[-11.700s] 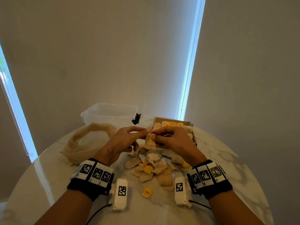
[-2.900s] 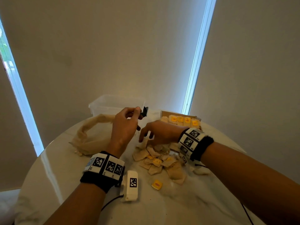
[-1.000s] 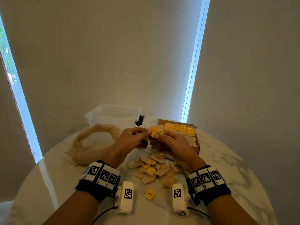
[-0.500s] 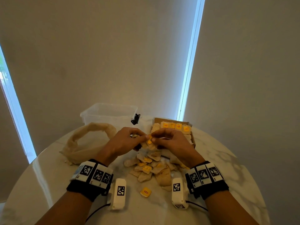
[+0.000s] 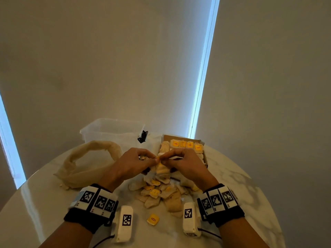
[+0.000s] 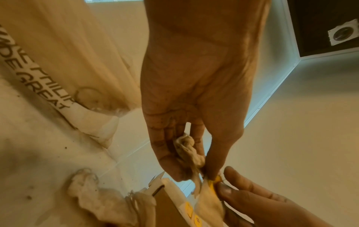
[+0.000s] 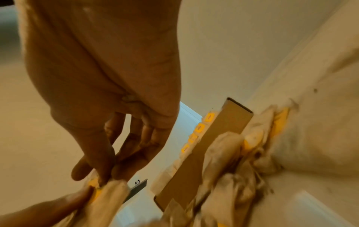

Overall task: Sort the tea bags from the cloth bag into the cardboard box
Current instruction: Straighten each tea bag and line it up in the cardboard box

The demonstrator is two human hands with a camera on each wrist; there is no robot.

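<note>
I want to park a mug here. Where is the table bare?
Bare: the table's right side beyond the box, and the near left edge below the cloth bag. Crowded: the middle, around the tea bag pile.

Head view looks down; wrist views, close, share the cardboard box (image 5: 201, 142).

Round marble table (image 5: 250, 185) before drawn blinds (image 5: 107, 68), daylight at the edges

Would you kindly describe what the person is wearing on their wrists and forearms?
Each wrist carries a black band topped with white blocks bearing black square-pattern markers. A white camera module with its own marker sits beside each band, trailing a thin black cable. No sleeves show; forearms are bare.
</note>
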